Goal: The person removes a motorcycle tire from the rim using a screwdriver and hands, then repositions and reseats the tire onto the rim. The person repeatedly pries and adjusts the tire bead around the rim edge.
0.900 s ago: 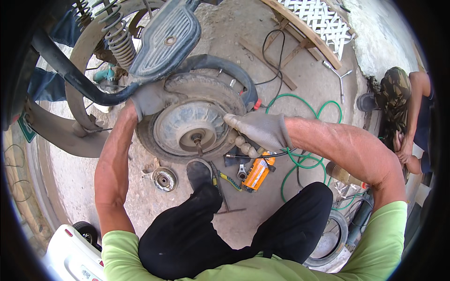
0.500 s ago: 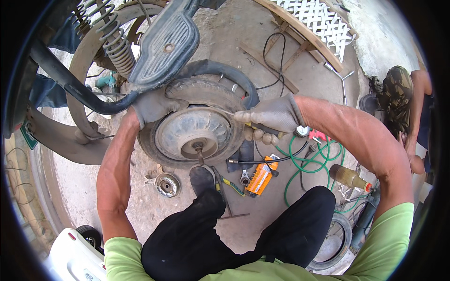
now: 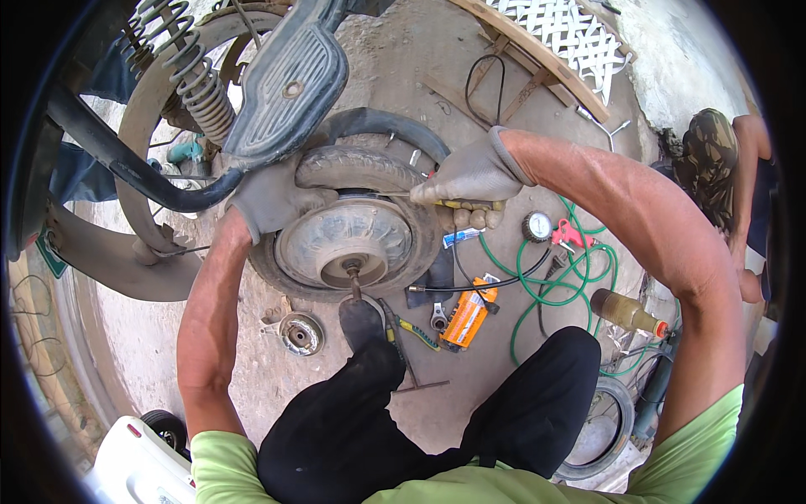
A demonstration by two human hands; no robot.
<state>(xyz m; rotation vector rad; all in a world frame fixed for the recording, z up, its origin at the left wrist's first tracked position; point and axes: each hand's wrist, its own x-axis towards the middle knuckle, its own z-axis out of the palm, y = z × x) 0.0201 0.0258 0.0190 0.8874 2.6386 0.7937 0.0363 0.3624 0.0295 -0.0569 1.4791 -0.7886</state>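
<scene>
A scooter wheel lies flat before me, with a dusty metal hub point(image 3: 348, 239) and a worn black tire point(image 3: 361, 168). My left hand point(image 3: 273, 202), in a grey glove, is closed on the tire's left side by the rim; some of its fingers are hidden. My right hand point(image 3: 470, 178), gloved too, is closed round a screwdriver point(image 3: 472, 204) with a yellow and black handle. Its metal shaft points left, between tire and rim at the far side. A black inner tube point(image 3: 390, 123) curves out beyond the tire. My shoe point(image 3: 361, 326) is against the axle.
The scooter's footrest point(image 3: 290, 88) and coil spring point(image 3: 201, 97) overhang at upper left. To the right lie a green hose point(image 3: 546, 298), a pressure gauge point(image 3: 537, 226), an orange box point(image 3: 468, 315) and a bottle point(image 3: 625, 311). A person in a camouflage cap point(image 3: 714, 151) is at far right.
My right hand has moved slightly up and left with the screwdriver, tilting so more of its handle shows. The pressure gauge is now uncovered. My left hand stays on the tire, shifted slightly.
</scene>
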